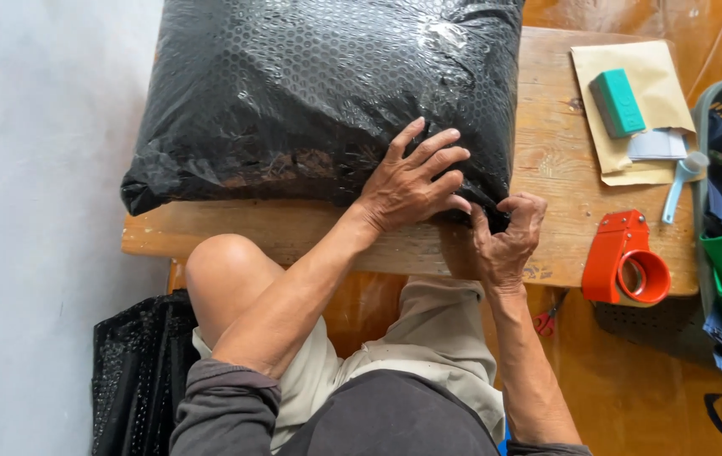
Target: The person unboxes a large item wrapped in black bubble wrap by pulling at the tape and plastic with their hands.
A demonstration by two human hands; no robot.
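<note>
Nearest us are our knees and, low on the left, a black mesh bag (137,371) on the floor. Just beyond them runs the near edge of the wooden table (293,232).

Our left hand (411,181) lies flat on the black bubble-wrap parcel (318,93), fingers spread wide, pressing down near its near-right corner. Our right hand (509,236) sits just right of it and a little nearer to us, fingers curled narrow and pinching that same corner of the wrap at the table's edge. The two hands are almost touching. The parcel stretches away from both hands to the left and far side, its long axis running left to right across the table, so the right hand has the corner and the left bears on the body.

To the right, near, stands a red tape dispenser (627,262). Farther off lie a tan envelope (640,101), a teal block (618,103) on it, and a pale blue scoop (682,181).
</note>
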